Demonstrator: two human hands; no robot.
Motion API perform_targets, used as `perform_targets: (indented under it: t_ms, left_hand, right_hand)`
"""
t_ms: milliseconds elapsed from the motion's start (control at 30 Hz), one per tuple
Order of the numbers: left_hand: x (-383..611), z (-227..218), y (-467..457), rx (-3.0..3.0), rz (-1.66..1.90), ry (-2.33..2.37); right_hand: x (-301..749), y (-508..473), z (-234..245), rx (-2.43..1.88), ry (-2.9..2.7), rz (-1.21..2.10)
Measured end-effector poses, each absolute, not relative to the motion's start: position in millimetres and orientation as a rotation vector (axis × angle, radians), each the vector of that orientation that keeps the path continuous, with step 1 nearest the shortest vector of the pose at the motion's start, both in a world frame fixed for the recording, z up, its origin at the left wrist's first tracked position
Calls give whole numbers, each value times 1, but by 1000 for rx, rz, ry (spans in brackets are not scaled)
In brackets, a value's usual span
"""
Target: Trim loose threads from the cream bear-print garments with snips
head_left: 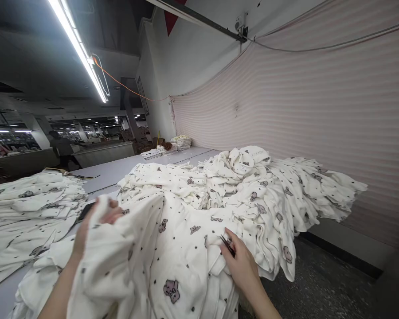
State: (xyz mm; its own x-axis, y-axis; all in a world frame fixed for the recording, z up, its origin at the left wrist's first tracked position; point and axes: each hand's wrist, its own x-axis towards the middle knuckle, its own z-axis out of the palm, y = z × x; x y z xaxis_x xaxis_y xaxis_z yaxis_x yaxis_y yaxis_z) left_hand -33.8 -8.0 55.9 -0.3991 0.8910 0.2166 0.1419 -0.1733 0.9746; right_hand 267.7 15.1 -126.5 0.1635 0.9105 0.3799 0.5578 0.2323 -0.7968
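A piece of white fabric [129, 248] with grey animal prints and small dark dots hangs raised in front of me on the left. My left hand [111, 215] is closed on its upper edge, with the fingers partly hidden by the cloth. My right hand [241, 259] is closed round a small pair of dark thread snips [227, 246], whose points face up and left. The snips are close over the spread fabric, but whether they touch it I cannot tell. A large heap of the same printed fabric [252, 186] lies just beyond both hands.
Stacked printed fabric [53, 199] covers the table's left side, with a dark flat object [85, 212] beside it. Folded white pieces [181, 141] sit at the table's [119, 167] far end. A striped pink sheet [302, 97] lines the wall. A person [62, 148] stands far left.
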Motion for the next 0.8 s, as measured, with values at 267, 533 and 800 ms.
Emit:
perform_targets:
  t_ms: [267,533,800]
  left_hand:
    - [70,-15,24,2188,679,1379]
    - [28,-22,6,1982,1126,1298]
    - [14,-12,-25,2240,636,1408]
  right_hand:
    - [229,4,-102,-1151,-1579,443]
    - [243,-6,-137,-1187,-1219,532]
    - [240,-27,-126,-1127,-1503,515]
